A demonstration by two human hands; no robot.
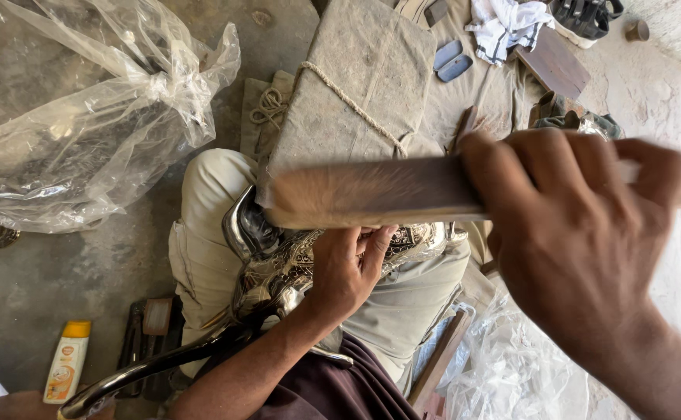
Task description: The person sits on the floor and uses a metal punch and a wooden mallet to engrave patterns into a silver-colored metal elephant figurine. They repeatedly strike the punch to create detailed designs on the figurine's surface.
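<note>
Dusty concrete floor. Right hand grips long blurred wooden brush, lying crosswise just above left hand clasping ornate engraved silver metal piece.

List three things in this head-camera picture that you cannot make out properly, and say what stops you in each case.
- Wooden tool in the right hand: motion-blurred, its far end cut off by the right edge.
- Engraved metal piece on the lap: partly hidden by the left hand and the tool.
- Contents of the plastic bag: veiled by crumpled, glaring film.
</note>
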